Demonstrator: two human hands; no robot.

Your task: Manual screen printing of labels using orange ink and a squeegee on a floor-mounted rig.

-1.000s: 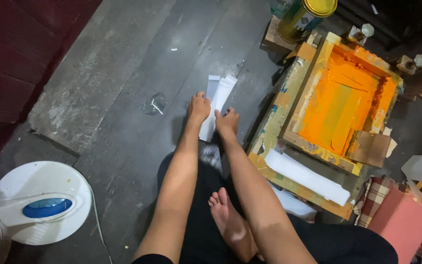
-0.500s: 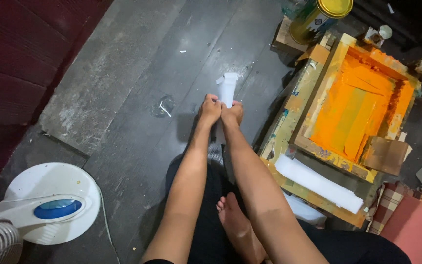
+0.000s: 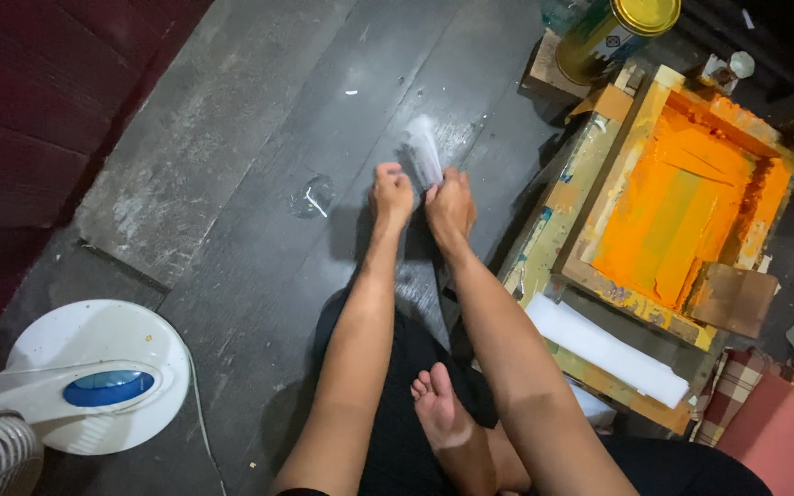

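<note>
Paper (image 3: 424, 152) | white, blurred, upright above dark floor (image 3: 259, 239), left of orange screen frame (image 3: 663, 211) | right hand (image 3: 450, 207) fingers clamped on lower end | left hand (image 3: 391, 195) just beside, fingers curled, contact unclear | fan (image 3: 75, 386) lower left

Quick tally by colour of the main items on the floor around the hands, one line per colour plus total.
White: 3 – folded sheet pinched by left hand and right hand, roll, fan
Orange: 1 – printing frame
Yellow: 1 – can
Brown: 1 – cardboard scraper
Total: 6
</note>
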